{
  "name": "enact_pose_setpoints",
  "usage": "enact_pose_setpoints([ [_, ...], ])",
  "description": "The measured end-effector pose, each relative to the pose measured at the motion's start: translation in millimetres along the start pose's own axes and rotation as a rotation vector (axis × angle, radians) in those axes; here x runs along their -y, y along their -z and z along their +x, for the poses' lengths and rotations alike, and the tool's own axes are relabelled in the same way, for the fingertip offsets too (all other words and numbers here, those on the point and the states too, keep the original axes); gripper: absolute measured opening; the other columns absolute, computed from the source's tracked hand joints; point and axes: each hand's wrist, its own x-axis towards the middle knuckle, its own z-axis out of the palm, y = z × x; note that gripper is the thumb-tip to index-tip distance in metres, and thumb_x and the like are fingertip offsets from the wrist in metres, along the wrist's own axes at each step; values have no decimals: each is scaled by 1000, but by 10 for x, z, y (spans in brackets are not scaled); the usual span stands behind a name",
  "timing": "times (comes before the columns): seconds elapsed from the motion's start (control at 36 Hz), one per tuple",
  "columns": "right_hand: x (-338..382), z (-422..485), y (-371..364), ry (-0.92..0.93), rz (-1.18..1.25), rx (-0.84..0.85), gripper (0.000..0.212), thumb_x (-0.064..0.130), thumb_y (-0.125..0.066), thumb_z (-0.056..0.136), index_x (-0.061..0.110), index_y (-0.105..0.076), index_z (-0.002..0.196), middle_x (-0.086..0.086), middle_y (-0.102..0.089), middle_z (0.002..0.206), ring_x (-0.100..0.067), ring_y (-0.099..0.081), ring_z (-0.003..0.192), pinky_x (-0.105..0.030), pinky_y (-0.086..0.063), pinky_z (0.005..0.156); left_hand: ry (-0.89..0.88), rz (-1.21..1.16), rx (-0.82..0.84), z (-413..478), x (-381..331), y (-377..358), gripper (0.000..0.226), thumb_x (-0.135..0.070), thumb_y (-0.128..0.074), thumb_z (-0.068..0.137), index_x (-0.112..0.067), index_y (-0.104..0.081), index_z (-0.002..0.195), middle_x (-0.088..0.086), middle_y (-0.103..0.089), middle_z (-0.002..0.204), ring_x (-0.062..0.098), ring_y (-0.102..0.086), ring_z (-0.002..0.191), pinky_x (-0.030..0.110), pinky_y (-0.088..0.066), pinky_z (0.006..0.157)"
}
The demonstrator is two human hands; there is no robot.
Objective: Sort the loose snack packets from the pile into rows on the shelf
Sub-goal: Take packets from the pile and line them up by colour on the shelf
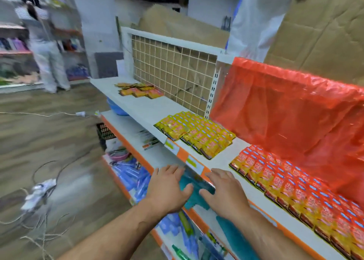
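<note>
Left hand, right hand spread, empty, at shelf edge; writing on packets unreadable.

A shop is shown. A white shelf with an orange edge is stocked with snack packets laid in neat rows, and price labels are fixed along its front edge. Below the shelf, packaged goods are displayed; across the aisle from it, further stocked racks are seen.
</note>
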Motion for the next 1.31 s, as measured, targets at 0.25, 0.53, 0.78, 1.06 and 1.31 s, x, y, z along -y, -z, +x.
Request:
enact_pose_setpoints([
  [0.25,1099,1225,-299,91,-37,-2,63,56,-54,89,33,-42,147,8,-37,152,-15,-28,141,-32,-24,115,41,-23,-85,589,1361,325,75,-65,-24,76,-27,-54,133,-5,-55,137,19,-43,131,35,-27,109],
  [0.53,2183,2285,-706,155,30,-29,54,47,-63,84,24,-59,132,-1,-55,135,-27,-48,127,-40,-41,104,90,-28,-77,1182,2780,403,68,-69,-31,81,-35,-49,137,-13,-48,144,11,-40,134,39,-31,111],
  [0.78,2649,3252,-969,217,2,-27,51,47,-59,79,22,-64,124,-2,-60,127,-29,-54,117,-42,-49,96,130,-20,-90,1678,3534,408,63,-65,-33,83,-32,-55,132,-16,-56,131,11,-47,124,33,-35,105],
  [1.06,2894,4708,-1120,235,60,-4,52,43,-58,90,22,-55,137,1,-53,138,-22,-46,127,-35,-40,105,182,-27,-54,2792,4224,361,75,-66,-24,78,-31,-48,140,-10,-48,145,14,-39,136,35,-27,113],
  [1.31,2851,5870,-1118,73,125,45,51,40,-55,93,19,-50,139,-5,-50,135,-24,-45,125,-35,-43,99,131,-64,-13,3858,4546,474,65,-54,-47,93,-22,-38,149,-2,-38,154,15,-30,143,25,-14,117],
])
